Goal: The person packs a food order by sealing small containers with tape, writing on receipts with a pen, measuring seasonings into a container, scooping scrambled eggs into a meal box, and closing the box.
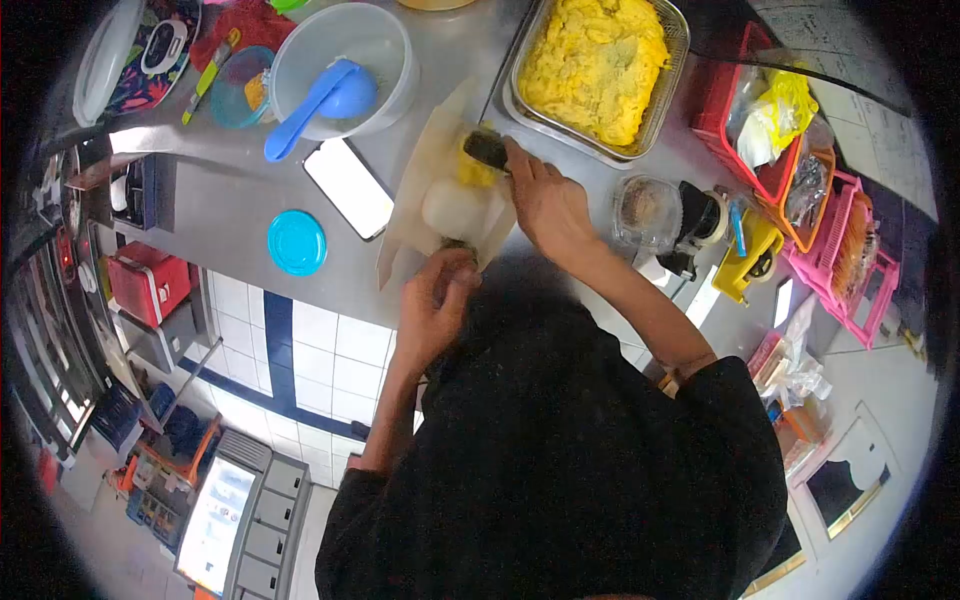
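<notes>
A sheet of brown wrapping paper (410,225) lies on the steel counter, with a round white mound of food (452,208), probably rice, on it. Yellow food (476,172) sits just beyond the mound. My right hand (550,205) is closed around a dark utensil (486,150), its tip over the yellow food; its exact kind is unclear. At the near edge of the paper, my left hand (438,295) has its fingers curled together beside a small dark greenish bit (458,245). Whether it pinches that bit or the paper is hard to see.
A metal tray (643,152) of yellow food stands at the back. To the left are a clear tub (395,40) with a blue scoop (345,95), a white-screened phone (350,188) and a turquoise lid (297,243). A clear container (647,210) and red basket (715,110) stand right.
</notes>
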Demonstrator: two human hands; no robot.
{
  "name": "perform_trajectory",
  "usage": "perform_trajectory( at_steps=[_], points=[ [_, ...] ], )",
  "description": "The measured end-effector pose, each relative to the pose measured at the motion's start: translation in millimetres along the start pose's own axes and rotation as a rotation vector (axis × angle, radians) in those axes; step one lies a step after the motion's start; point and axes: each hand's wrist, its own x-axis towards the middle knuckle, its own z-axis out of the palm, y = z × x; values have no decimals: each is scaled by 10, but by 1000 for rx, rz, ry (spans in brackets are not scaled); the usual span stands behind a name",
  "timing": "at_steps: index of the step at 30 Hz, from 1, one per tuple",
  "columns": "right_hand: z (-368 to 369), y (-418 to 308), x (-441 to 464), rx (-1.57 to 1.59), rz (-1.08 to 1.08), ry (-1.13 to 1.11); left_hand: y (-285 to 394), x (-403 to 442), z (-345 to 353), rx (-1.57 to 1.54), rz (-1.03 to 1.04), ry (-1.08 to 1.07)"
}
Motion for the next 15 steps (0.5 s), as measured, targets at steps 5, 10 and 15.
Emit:
perform_trajectory(
  at_steps=[5,10,15],
  points=[
    [174,94,-68,-168,-185,189,148,-31,37,410,271,46],
    [155,251,-75,-126,-328,240,45,5,-7,741,465,125],
    [-207,421,69,-42,-98,360,-50,108,-67,944,539,142]
  ],
)
